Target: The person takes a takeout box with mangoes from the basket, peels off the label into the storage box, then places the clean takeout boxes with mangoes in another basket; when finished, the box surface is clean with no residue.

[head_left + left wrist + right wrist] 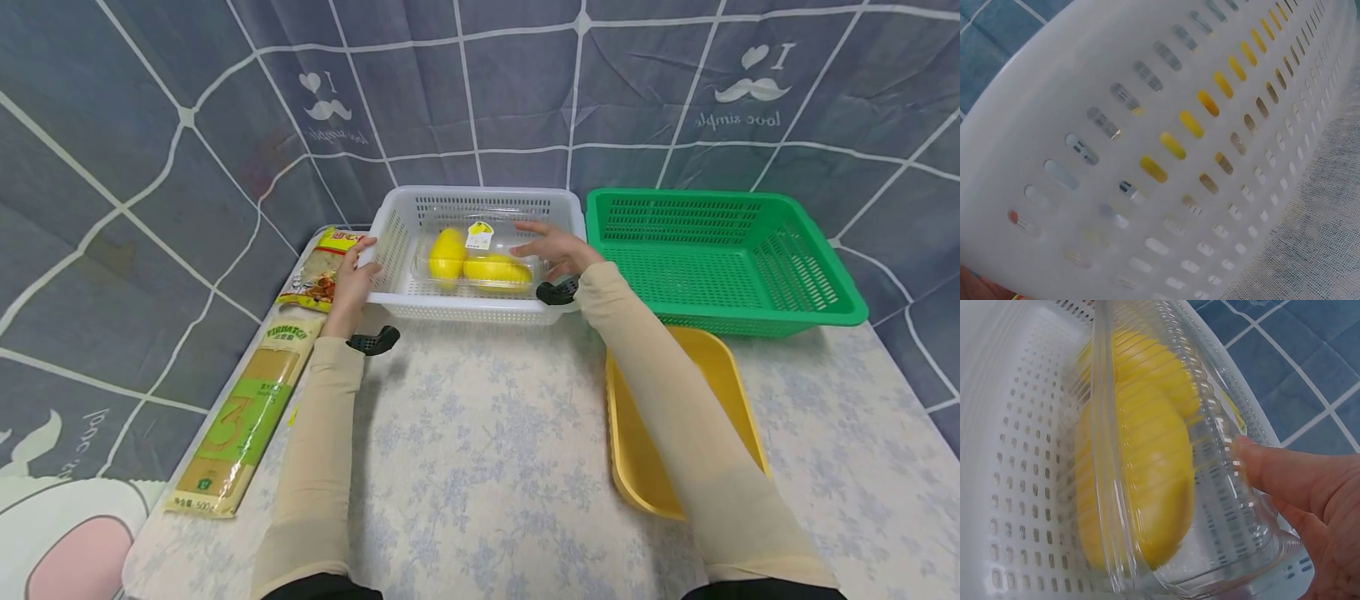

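Observation:
A white plastic basket (480,310) stands at the back of the table. My left hand (352,283) grips its left wall at the rim; a fingertip shows through a slot in the left wrist view. Inside lies a clear plastic box (517,237) with a label (480,235) and smooth yellow oval fruits (1154,469). My right hand (558,250) is over the box's right end, fingers spread and fairly straight. In the right wrist view its thumb (1285,472) touches the box's edge, while the other fingers are partly hidden.
A green basket (697,321) stands right of the white one. The yellow tray (723,375) lies partly under my right forearm. Along the left edge are a long noodle pack (247,417) and another food bag (318,271). A grey curtain (517,92) hangs behind.

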Demonstrator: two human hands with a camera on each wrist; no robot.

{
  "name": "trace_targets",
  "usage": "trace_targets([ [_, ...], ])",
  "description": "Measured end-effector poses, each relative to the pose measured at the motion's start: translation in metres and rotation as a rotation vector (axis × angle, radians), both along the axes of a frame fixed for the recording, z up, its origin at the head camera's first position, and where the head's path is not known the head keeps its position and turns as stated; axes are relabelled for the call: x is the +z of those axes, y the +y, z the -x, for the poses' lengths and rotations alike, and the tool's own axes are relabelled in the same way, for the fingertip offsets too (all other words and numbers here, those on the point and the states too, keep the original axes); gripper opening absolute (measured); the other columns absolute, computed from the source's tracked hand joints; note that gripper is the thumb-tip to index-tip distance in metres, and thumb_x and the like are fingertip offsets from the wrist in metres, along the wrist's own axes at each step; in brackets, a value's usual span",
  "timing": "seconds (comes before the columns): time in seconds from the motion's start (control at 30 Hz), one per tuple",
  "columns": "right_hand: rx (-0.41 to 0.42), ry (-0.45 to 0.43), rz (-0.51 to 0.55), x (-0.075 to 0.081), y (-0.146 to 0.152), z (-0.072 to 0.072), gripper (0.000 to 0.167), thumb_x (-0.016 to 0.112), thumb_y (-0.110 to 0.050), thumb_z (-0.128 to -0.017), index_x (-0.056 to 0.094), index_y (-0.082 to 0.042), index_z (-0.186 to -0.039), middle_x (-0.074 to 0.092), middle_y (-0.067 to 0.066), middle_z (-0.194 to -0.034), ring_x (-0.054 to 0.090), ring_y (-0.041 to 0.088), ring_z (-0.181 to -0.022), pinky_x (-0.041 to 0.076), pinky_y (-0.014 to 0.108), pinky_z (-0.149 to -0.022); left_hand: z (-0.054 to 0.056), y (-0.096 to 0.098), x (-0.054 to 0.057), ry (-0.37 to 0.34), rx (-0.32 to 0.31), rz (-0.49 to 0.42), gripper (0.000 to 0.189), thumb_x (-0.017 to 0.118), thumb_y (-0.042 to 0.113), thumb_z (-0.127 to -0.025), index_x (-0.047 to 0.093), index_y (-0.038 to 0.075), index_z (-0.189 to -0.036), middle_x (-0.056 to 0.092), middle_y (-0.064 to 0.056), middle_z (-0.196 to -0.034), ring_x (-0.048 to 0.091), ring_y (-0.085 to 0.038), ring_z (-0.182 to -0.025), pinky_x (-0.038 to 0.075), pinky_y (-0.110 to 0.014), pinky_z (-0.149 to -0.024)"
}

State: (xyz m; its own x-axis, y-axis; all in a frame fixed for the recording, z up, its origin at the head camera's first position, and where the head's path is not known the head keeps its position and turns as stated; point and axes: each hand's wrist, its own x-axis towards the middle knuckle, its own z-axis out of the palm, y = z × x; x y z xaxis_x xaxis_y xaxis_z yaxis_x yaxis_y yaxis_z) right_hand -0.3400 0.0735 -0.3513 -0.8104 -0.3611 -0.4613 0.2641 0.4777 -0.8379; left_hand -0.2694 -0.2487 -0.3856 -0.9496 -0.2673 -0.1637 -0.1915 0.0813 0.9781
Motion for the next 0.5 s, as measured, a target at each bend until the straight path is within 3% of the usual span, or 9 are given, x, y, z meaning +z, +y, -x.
trace_targets([
  [0.07,-0.007,-0.006,0.015,-0.0005,0.0003,0.0004,0.069,0.061,-0.027,-0.094,0.023,-0.033,-0.151,-0.002,-0.003,-0.158,0.032,0.029,-0.129,0.046,0.046,-0.086,0.0001,0.0003,0.0000,-0.001,0.001,-0.012,0.044,0.045,0.012,-0.099,0.044,0.025,-0.140,0.033,-0.003,-0.149,0.036,-0.023,-0.127,0.033,-0.044,-0.103],
  [0.17,-0.014,-0.010,0.033,-0.0011,0.0001,0.0007,0.068,0.061,-0.026,-0.094,0.024,-0.032,-0.151,0.004,0.000,-0.158,0.052,0.025,-0.094,0.050,0.038,-0.071,0.0001,0.0006,0.0007,-0.007,0.006,-0.021,0.043,0.045,0.012,-0.099,0.045,0.026,-0.140,0.034,-0.003,-0.148,0.037,-0.023,-0.128,0.034,-0.043,-0.103],
  [0.23,-0.021,-0.013,0.048,-0.0006,0.0003,-0.0001,0.068,0.062,-0.027,-0.093,0.026,-0.032,-0.151,0.011,0.002,-0.157,0.051,0.022,-0.068,0.050,0.035,-0.065,0.0000,0.0009,0.0010,-0.011,0.011,-0.023,0.043,0.046,0.012,-0.099,0.045,0.027,-0.140,0.034,-0.002,-0.148,0.037,-0.023,-0.128,0.034,-0.043,-0.103],
  [0.3,-0.013,0.001,0.058,0.0005,0.0003,-0.0013,0.067,0.063,-0.029,-0.093,0.027,-0.030,-0.150,0.018,0.004,-0.154,0.047,0.021,-0.052,0.052,0.036,-0.066,-0.0001,0.0009,0.0009,-0.013,0.013,-0.022,0.043,0.046,0.011,-0.099,0.045,0.027,-0.139,0.034,-0.002,-0.148,0.036,-0.023,-0.129,0.034,-0.043,-0.103],
  [0.5,0.022,0.167,0.003,0.0075,-0.0014,-0.0063,0.069,0.067,-0.034,-0.089,0.035,-0.021,-0.148,0.032,0.009,-0.148,0.051,0.021,-0.051,0.053,0.044,-0.077,0.0003,0.0002,0.0004,-0.004,0.011,-0.018,0.043,0.046,0.010,-0.099,0.045,0.026,-0.139,0.033,-0.002,-0.148,0.035,-0.023,-0.129,0.031,-0.044,-0.104],
])
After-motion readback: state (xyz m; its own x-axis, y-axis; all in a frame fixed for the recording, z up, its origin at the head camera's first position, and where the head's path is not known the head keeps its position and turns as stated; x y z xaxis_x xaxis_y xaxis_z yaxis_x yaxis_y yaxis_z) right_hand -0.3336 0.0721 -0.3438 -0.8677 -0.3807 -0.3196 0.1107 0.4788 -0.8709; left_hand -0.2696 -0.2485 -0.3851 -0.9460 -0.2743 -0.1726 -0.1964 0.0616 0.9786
